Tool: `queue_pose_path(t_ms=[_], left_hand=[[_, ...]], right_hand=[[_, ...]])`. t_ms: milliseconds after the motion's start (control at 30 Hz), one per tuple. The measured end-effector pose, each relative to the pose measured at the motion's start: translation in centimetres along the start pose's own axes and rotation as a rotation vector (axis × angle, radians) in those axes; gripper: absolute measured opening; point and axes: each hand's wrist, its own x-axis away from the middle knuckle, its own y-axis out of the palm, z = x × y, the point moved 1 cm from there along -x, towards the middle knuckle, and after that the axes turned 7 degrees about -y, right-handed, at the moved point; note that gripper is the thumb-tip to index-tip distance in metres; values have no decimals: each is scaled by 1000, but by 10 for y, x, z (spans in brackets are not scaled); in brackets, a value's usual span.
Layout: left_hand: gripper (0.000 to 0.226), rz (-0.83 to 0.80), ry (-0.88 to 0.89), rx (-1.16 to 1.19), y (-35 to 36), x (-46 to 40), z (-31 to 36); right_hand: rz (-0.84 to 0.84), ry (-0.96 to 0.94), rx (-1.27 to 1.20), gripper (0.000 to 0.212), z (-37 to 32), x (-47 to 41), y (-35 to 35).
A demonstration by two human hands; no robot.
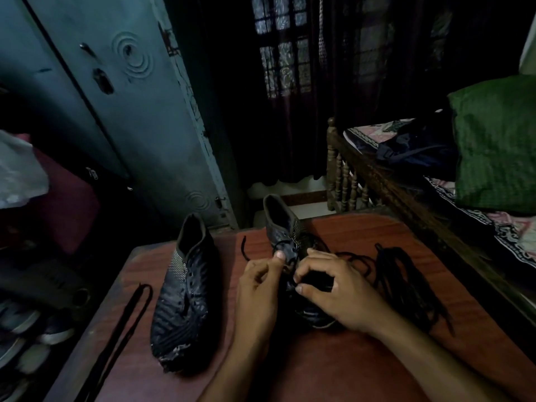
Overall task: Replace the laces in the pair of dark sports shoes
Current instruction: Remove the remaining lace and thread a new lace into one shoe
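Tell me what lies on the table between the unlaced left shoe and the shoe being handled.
In the head view, the left hand and a loose lace end; otherwise bare table.

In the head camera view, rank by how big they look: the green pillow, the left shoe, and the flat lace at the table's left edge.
1. Green pillow
2. Left shoe
3. Flat lace: long but thin

Distance from camera differs, so true sizes stay unsure.
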Motion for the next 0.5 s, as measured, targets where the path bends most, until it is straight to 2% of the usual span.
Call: queue_pose_path(t_ms=[100, 200, 333, 433, 500], left_hand=[[23, 4, 8, -66, -1, -4, -3], [13, -15, -33, -45, -1, -7, -4], [25, -45, -34, -75, -2, -3, 2], [21, -97, -125, 72, -2, -2, 1], [13, -122, -146, 144, -3, -1, 4]], right_hand=[[-37, -8, -17, 11, 2, 2, 2], [-73, 13, -15, 24, 6, 3, 2], [-134, 35, -14, 18, 9, 4, 1], [-149, 46, -20, 16, 9, 5, 2], [-92, 42, -68, 17, 7, 4, 1]])
